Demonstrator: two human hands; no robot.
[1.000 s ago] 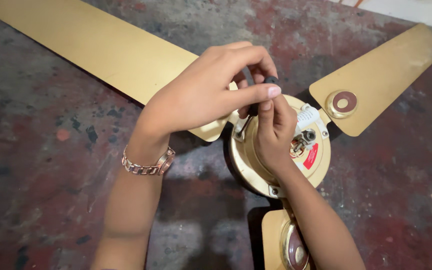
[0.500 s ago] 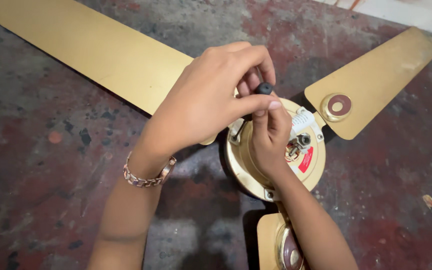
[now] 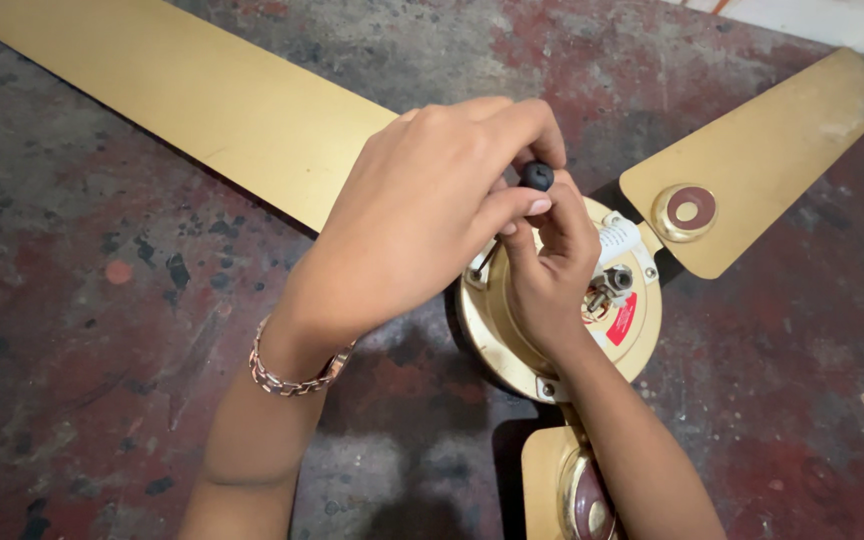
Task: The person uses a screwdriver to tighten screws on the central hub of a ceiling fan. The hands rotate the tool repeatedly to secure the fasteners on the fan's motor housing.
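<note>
Now black knob — between both hands

A repair workshop, by the look of it: a gold ceiling fan lies dismantled on a rough, stained concrete floor with worn red paint, its blades spread toward ten and two o'clock.

Gold fan blades, gold motor hub. Maroon-and-cream disc on right blade. Red sticker on hub (white label beside). Black knob. Rose-gold bracelet. Floor mottled grey, red patches.
</note>
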